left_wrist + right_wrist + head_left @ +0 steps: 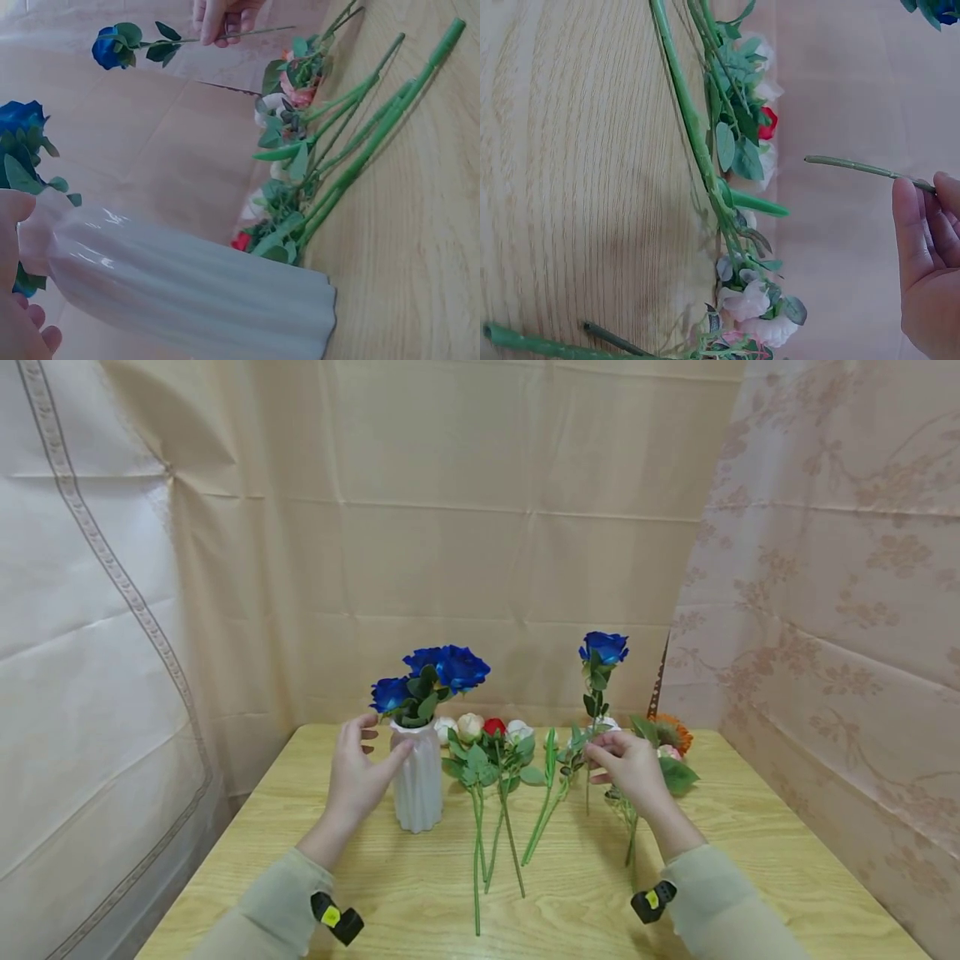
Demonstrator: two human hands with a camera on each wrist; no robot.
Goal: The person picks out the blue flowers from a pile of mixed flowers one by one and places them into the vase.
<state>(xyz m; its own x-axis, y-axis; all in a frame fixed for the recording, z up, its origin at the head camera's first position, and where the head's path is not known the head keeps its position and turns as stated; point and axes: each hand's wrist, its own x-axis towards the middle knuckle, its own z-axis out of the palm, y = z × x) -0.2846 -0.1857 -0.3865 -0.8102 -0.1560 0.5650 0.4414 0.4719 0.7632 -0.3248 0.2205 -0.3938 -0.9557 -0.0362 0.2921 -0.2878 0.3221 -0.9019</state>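
A white ribbed vase point(417, 781) stands upright on the table, several blue roses point(459, 668) in its mouth. My left hand point(358, 772) is at the vase's left side, thumb over the front near the neck and the other fingers loosely bent, with a gap to the vase. In the left wrist view, the neck lies between thumb and fingers. My right hand point(630, 768) pinches the thin stem of a single blue rose point(604, 647) between thumb and fingertips. This rose is upright above the table, its bare stem end point(832, 160) pointing down.
Right of the vase lie red, white and cream flowers, including a red rose point(493, 727), with green stems point(477, 860) toward the front. Farther right are more green stems point(542, 831) and an orange flower point(671, 733). Beige curtains point(510, 560) hang behind the wooden table point(360, 893).
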